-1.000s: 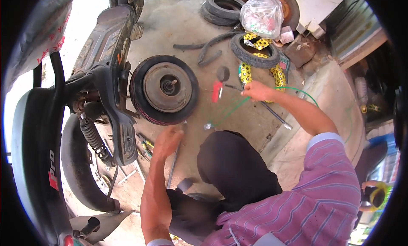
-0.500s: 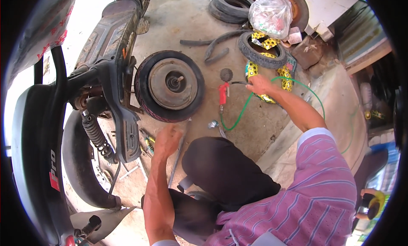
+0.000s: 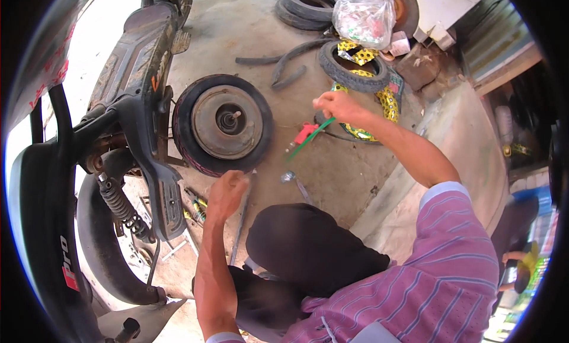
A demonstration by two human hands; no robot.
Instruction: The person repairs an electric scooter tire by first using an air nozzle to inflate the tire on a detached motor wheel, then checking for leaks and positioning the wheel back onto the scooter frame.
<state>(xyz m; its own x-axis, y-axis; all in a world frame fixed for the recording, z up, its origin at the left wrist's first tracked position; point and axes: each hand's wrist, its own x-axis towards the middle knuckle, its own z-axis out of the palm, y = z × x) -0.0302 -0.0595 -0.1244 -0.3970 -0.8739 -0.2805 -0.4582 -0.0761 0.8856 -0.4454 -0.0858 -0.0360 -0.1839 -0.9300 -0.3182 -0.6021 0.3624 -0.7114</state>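
My right hand (image 3: 332,106), closed on a green hose (image 3: 314,137), is raised over the floor right of the scooter wheel (image 3: 220,150). A red inflator gun (image 3: 305,133) hangs below that hand, partly behind the hose. My left hand (image 3: 231,184) is closed by the wheel's lower edge; what it holds, if anything, is hidden. The wheel lies flat, hub axle upward, beside the tilted black scooter (image 3: 136,58). A small shiny object (image 3: 288,176) lies below the inflator.
Loose tyres (image 3: 305,5), cut rubber strips (image 3: 255,61), a plastic bag (image 3: 363,20) and yellow-wrapped tyres (image 3: 388,106) crowd the back right. Tools (image 3: 195,204) lie under the scooter. A concrete step (image 3: 438,141) runs along the right. Another person's hand (image 3: 507,257) shows at far right.
My right hand has risen and moved left with the hose; the red inflator has shifted and now tilts. My left hand stays beside the wheel's lower edge.
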